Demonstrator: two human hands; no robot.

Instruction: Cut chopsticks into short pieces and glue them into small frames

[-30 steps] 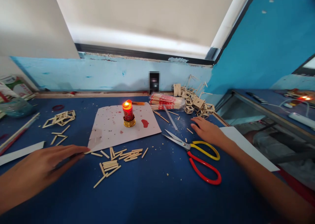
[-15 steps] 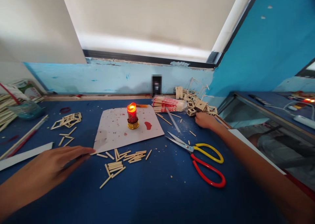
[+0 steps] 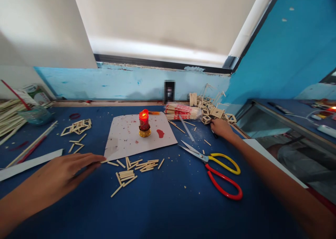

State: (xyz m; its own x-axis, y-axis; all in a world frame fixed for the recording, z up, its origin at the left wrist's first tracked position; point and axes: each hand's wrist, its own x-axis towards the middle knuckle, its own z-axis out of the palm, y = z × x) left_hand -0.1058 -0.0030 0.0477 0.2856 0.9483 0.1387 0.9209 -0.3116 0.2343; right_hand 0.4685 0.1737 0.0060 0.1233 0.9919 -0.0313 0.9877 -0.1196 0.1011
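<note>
My left hand (image 3: 65, 169) lies flat and open on the blue table (image 3: 168, 207), its fingertips at the near left corner of a white paper sheet (image 3: 123, 139). A lit red candle (image 3: 144, 121) in a gold holder stands on that sheet. Several short cut sticks (image 3: 133, 167) lie just right of my left hand. My right hand (image 3: 222, 128) is stretched out to the edge of a heap of small stick frames (image 3: 211, 111), fingers curled; what they hold, if anything, is hidden. Red and yellow scissors (image 3: 219, 170) lie open between my arms.
A wrapped bundle of sticks (image 3: 182, 111) and a thin grey strip (image 3: 187, 127) lie behind the scissors. More stick frames (image 3: 77, 126), long sticks (image 3: 10, 116) and a white strip (image 3: 28, 162) sit at the left. A white sheet (image 3: 273, 162) and a glass case (image 3: 288, 141) border the right.
My right hand has moved away from the scissors up to the heap of stick frames and its fingers have curled in. My left hand has stayed put.
</note>
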